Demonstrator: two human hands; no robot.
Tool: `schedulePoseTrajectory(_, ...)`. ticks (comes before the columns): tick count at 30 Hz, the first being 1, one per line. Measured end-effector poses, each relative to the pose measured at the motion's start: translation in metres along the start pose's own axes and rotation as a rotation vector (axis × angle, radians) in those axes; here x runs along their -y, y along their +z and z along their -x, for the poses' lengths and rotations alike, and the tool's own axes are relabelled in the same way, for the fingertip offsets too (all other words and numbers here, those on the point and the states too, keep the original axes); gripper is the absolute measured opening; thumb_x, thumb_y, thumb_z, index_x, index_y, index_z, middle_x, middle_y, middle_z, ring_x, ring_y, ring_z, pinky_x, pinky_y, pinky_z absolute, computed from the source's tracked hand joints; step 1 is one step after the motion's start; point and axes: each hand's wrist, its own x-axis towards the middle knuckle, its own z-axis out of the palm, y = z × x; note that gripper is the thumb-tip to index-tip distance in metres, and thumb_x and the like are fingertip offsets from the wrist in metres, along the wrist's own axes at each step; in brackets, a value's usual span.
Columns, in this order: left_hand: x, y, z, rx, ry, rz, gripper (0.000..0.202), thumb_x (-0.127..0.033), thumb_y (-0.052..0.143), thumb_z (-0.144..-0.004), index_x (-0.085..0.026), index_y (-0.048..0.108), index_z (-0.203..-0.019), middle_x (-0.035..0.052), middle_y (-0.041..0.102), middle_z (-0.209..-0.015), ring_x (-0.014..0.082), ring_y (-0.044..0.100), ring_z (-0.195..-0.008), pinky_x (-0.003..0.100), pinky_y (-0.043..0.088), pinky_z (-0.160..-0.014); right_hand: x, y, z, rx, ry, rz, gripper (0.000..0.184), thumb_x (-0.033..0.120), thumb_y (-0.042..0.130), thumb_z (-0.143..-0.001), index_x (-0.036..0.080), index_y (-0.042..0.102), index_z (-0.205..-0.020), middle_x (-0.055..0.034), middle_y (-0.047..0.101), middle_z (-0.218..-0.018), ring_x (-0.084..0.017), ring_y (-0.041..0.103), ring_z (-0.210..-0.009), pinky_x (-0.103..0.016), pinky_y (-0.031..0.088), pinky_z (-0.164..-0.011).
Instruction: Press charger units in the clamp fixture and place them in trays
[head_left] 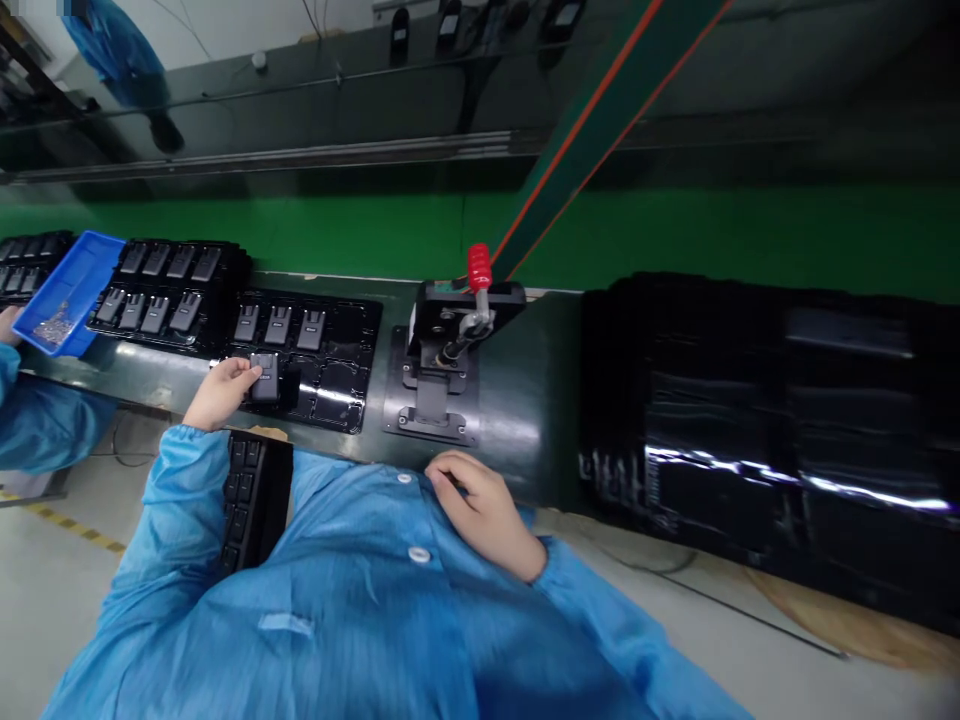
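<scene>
My left hand (219, 393) pinches a small dark rectangular device (265, 382) with pale lettering, between thumb and fingers. It is over the lower left of a glossy black moulded tray (345, 360), whose upper row carries a few similar devices (278, 324). Loosely curled, my right hand (484, 505) lies against the blue coat at the bench's front edge, with no object showing in it. Between and beyond the hands stands a toggle-clamp fixture (433, 395) with a red handle (478, 267) raised upright.
Left of the tray are stacked trays of devices (180, 262) and a blue bin (79, 285) with small metal parts. A co-worker's hand (9, 326) is beside the bin. Black trays (750, 400) are piled on the right. Another tray (251, 500) of devices stands below the bench edge.
</scene>
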Motion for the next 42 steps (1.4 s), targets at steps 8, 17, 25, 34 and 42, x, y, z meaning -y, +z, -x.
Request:
schedulePoseTrajectory(8, -0.035, 0.085, 0.037, 0.239, 0.071, 0.106, 0.042, -0.061, 0.074, -0.082, -0.023, 0.057, -0.087, -0.0049, 0.051, -0.067, 0.0132, 0.045, -0.06, 0.026, 0.035, -0.058, -0.012, 0.013, -0.01, -0.006, -0.221, 0.321, 0.022, 0.028, 0.06, -0.104, 0.021, 0.071, -0.121, -0.0119, 0.076, -0.114, -0.026, 0.074, -0.105, -0.045, 0.065, -0.093)
schedulePoseTrajectory(17, -0.052, 0.177, 0.059, 0.456, 0.134, 0.147, 0.04, -0.059, 0.072, -0.086, -0.022, 0.056, -0.086, -0.0047, 0.053, -0.068, 0.0127, 0.048, -0.06, 0.026, 0.038, -0.058, -0.024, 0.018, -0.018, 0.046, -0.22, 0.43, 0.047, 0.038, 0.066, -0.102, 0.018, 0.062, -0.145, -0.0171, 0.07, -0.135, -0.031, 0.071, -0.121, -0.049, 0.063, -0.102)
schedulePoseTrajectory(25, -0.067, 0.215, 0.042, 0.369, 0.211, -0.015, 0.034, -0.055, 0.069, -0.087, -0.023, 0.058, -0.08, -0.0013, 0.06, -0.067, 0.0171, 0.056, -0.062, 0.03, 0.04, -0.059, -0.04, 0.011, -0.023, -0.06, -0.152, 0.481, 0.041, 0.032, 0.063, -0.103, 0.018, 0.064, -0.141, -0.0166, 0.071, -0.129, -0.031, 0.068, -0.117, -0.051, 0.061, -0.102)
schedulePoseTrajectory(34, -0.074, 0.227, 0.03, 0.291, 0.425, -0.342, 0.037, -0.054, 0.063, -0.095, -0.024, 0.058, -0.073, 0.0013, 0.065, -0.067, 0.0198, 0.059, -0.064, 0.032, 0.037, -0.062, -0.037, -0.014, -0.031, -0.005, -0.104, 0.563, 0.04, 0.027, 0.064, -0.102, 0.017, 0.065, -0.141, -0.0151, 0.07, -0.13, -0.032, 0.061, -0.111, -0.052, 0.059, -0.098)
schedulePoseTrajectory(42, -0.075, 0.229, 0.027, 0.311, 0.441, -0.418, 0.04, -0.056, 0.059, -0.097, -0.025, 0.057, -0.073, 0.0022, 0.064, -0.067, 0.0205, 0.057, -0.062, 0.033, 0.032, -0.061, -0.039, -0.012, -0.031, -0.047, -0.105, 0.564, 0.04, 0.028, 0.061, -0.103, 0.018, 0.067, -0.141, -0.0151, 0.069, -0.128, -0.032, 0.057, -0.11, -0.052, 0.058, -0.096)
